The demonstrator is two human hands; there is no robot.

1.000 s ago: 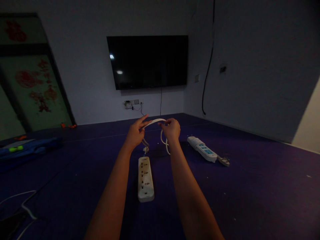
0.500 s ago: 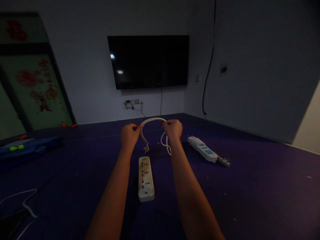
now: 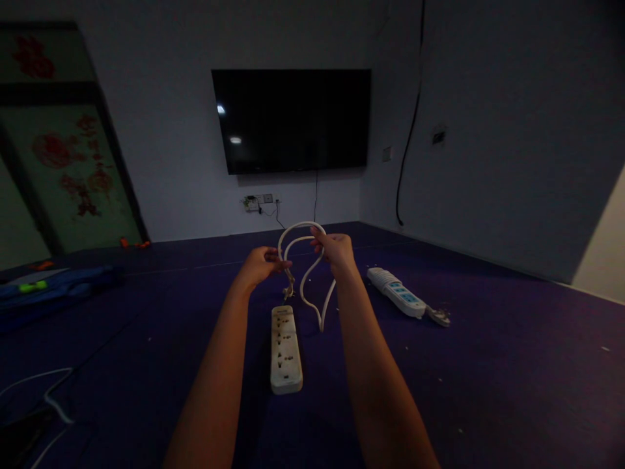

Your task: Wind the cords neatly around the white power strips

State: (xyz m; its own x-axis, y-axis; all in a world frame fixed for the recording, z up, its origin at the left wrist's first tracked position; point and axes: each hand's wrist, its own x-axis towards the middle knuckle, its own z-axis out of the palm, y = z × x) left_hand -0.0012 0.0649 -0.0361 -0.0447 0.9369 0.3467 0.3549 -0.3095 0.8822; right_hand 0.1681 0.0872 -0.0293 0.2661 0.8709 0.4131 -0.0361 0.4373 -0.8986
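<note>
My left hand [image 3: 261, 264] and my right hand [image 3: 336, 251] are raised side by side above the dark purple floor, both pinched on the white cable [image 3: 305, 273] of a power strip. Between the hands the cable arches up, and below them it hangs in loops. The cream power strip [image 3: 285, 348] it belongs to lies flat on the floor just under my hands, its sockets facing up.
A second white power strip [image 3: 396, 292] with blue switches lies to the right on the floor. A black TV [image 3: 291, 120] hangs on the far wall above a wall socket [image 3: 258, 202]. Blue items [image 3: 53, 286] lie far left, and a thin white wire [image 3: 46, 391] at bottom left.
The cable's hanging loop has grown longer and dropped lower between my hands. My left hand has shifted slightly right, closer to my right hand.
</note>
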